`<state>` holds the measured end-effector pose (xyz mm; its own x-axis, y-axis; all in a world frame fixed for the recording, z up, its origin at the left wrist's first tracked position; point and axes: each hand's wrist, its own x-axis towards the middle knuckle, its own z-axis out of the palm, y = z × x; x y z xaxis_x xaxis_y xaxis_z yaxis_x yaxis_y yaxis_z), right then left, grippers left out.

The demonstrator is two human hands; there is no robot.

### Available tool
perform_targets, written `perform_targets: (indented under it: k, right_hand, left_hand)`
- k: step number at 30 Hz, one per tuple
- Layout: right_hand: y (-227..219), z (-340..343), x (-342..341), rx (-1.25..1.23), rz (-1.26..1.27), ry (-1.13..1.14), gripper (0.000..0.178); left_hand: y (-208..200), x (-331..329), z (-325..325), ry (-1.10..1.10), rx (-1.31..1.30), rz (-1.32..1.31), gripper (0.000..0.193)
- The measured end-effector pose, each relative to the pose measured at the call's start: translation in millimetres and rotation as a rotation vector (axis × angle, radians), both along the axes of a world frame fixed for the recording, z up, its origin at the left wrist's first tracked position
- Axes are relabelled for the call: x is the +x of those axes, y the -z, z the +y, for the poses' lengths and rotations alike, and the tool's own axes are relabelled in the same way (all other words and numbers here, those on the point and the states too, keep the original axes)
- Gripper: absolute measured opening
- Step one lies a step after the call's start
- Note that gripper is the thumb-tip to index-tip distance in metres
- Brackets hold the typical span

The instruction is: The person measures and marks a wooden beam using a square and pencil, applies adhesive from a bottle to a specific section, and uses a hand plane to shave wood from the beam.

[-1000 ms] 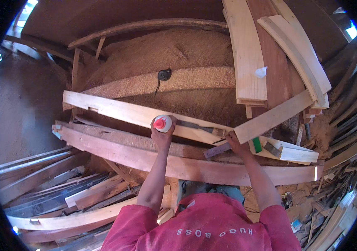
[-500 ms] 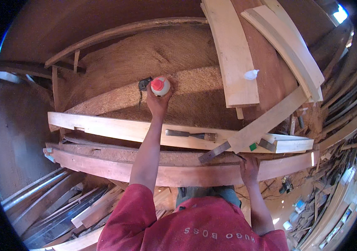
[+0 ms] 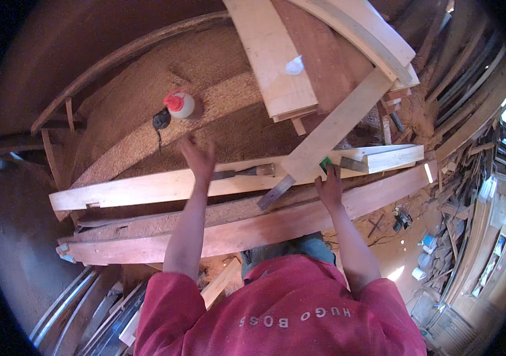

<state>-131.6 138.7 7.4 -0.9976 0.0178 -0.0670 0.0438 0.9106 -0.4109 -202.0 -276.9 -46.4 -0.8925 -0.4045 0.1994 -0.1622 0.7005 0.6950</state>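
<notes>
My left hand [image 3: 199, 159] is open over the pale plank [image 3: 140, 186], its fingers spread and holding nothing. Beyond it, a white bottle with a red cap [image 3: 180, 105] stands on the sawdust-covered bench, beside a small black object with a cord [image 3: 161, 119]. A chisel [image 3: 244, 172] lies on the plank, partly hidden by my left wrist. My right hand [image 3: 329, 187] is at the plank's right part, fingertips closed on a small green piece [image 3: 325, 162]. Just left of that hand, a pale board with a dark end [image 3: 339, 130] slants across the plank.
A long reddish beam [image 3: 235, 232] runs along the near side. Wide boards [image 3: 274, 56] are stacked at the back, with a small white item [image 3: 294, 65] on them. Timber offcuts [image 3: 443, 231] and white containers [image 3: 425, 243] lie on the floor at right.
My left hand has let go of the bottle, which now stands on the bench, and has drawn back toward me. My right hand has moved from the near beam to the green piece. The view has shifted.
</notes>
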Motion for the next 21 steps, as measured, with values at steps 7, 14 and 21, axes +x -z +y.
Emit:
perform_targets:
  k: [7,14,21]
  right_hand:
    - [28.8,30.4,-24.3,0.208,-0.254,0.198,0.065]
    - [-30.5,52.5,-4.3,0.326,-0.384,0.011,0.068]
    - [-181.3,117.4,24.4,0.027,-0.153,0.128,0.056]
  left_hand:
    - [-16.9,77.0,85.8,0.668,-0.306,-0.248,0.051]
    - [-26.7,80.6,54.9,0.508,-0.040,-0.180,0.040]
    - [-172.0,-27.3,64.3,0.248,0.157,0.029,0.032]
